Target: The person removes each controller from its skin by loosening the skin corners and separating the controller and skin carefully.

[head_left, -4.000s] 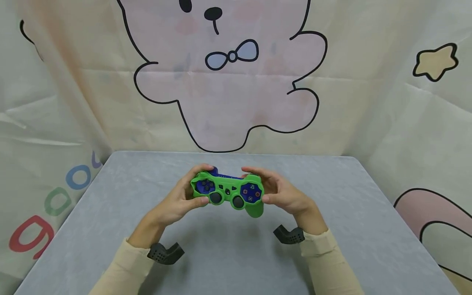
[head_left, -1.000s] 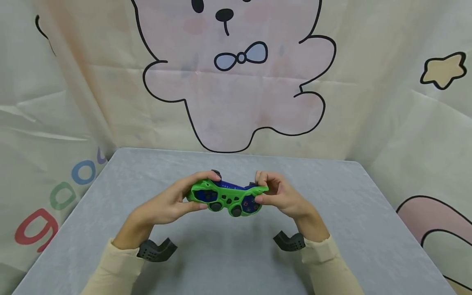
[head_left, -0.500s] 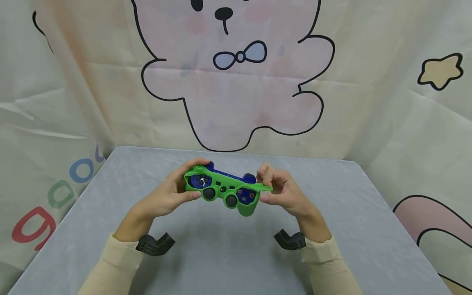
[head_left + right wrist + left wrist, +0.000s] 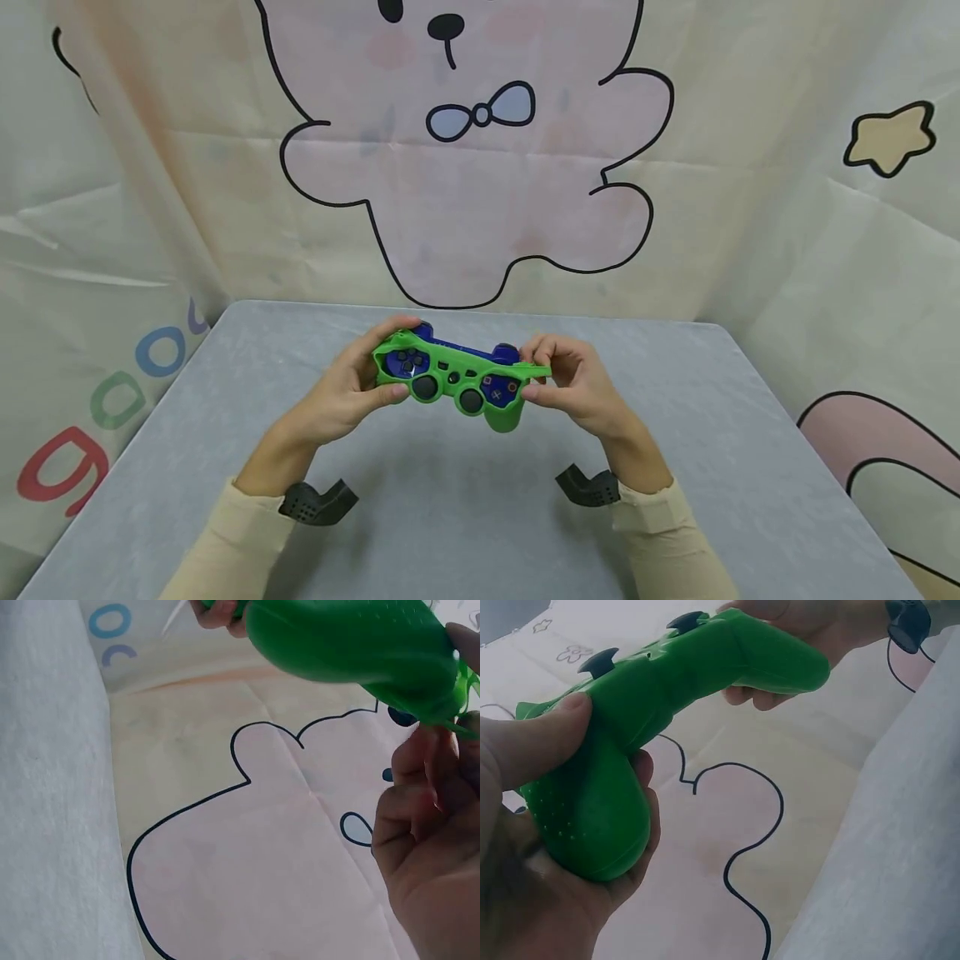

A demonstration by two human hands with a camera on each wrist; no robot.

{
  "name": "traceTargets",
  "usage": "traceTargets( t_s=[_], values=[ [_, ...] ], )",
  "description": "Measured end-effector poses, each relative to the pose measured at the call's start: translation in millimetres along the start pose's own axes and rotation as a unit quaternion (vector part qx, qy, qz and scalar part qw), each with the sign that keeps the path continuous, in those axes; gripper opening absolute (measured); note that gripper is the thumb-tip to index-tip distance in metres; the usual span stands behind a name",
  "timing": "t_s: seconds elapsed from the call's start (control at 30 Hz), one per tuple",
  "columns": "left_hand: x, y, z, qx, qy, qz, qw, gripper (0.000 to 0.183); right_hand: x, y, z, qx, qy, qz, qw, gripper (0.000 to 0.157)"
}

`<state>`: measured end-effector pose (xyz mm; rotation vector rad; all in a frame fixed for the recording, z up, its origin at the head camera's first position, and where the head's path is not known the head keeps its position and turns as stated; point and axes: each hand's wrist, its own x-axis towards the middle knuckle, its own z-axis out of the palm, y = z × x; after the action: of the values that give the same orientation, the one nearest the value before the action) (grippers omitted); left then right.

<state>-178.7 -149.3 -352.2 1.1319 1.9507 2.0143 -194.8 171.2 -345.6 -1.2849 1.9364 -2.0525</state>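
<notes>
A blue game controller (image 4: 497, 395) in a green, soft-looking cover (image 4: 502, 420) is held above the table in the head view, its face with two dark thumbsticks towards me. My left hand (image 4: 330, 400) grips its left handle, thumb on the front beside the left thumbstick. At the other end, my right hand (image 4: 581, 387) pinches the cover's upper right edge, which sticks out to the right, away from the controller's blue body. The left wrist view shows the covered left handle (image 4: 592, 817) lying in my palm. Curled right fingers (image 4: 409, 817) meet the cover's edge in the right wrist view.
A grey cloth-covered table (image 4: 450, 517) spreads beneath both hands. Behind it hangs a pale curtain (image 4: 480, 208) with a cartoon bear. Each wrist wears a black camera mount, such as the left mount (image 4: 318, 502).
Four seconds ago the cover's right edge lay against the controller; now my right fingers pinch it and it juts out. Since one second ago the controller has tipped its face up and risen slightly.
</notes>
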Motion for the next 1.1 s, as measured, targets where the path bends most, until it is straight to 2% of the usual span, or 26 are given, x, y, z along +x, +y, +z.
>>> traceTargets(
  t_s=[0.2,0.27,0.37,0.43,0.53,0.63,0.67,0.8,0.93,1.1],
  values=[
    [1.4,-1.6,3.1,-0.004,-0.005,0.006,1.0,0.073,0,1,-3.4,0.019,-0.042,-0.017,0.999,0.033],
    [2.5,-1.0,4.3,0.004,-0.007,0.012,0.9999,0.072,0,0,-2.4,0.024,-0.042,-0.019,0.999,0.033],
    [3.4,0.8,5.9,0.018,0.008,0.022,0.9996,0.07,2,-1,4.3,0.0,0.0,-0.029,1.0,0.028],
    [3.9,2.5,7.2,0.022,0.036,0.028,0.9987,0.069,4,-3,11.2,-0.035,0.053,-0.04,0.997,0.024],
    [4.6,3.9,10.5,0.023,0.081,0.04,0.9956,0.069,6,-6,21.7,-0.087,0.111,-0.048,0.989,0.018],
    [4.5,4.0,15.0,0.025,0.105,0.047,0.993,0.07,8,-7,29.4,-0.089,0.135,-0.037,0.986,0.014],
    [4.0,3.9,16.3,0.026,0.106,0.046,0.9929,0.07,8,-6,31.7,-0.076,0.136,-0.032,0.987,0.018],
    [4.4,4.0,21.7,0.035,0.105,0.03,0.9934,0.071,9,-3,35.4,-0.029,0.132,-0.036,0.99,0.052],
    [6.7,5.4,25.0,0.029,0.104,0.011,0.9941,0.071,9,-2,33.6,-0.08,0.104,-0.031,0.991,0.077],
    [6.5,4.6,25.5,0.02,0.088,-0.005,0.9959,0.071,7,1,33.3,-0.098,0.05,0.027,0.994,0.094]
  ],
)
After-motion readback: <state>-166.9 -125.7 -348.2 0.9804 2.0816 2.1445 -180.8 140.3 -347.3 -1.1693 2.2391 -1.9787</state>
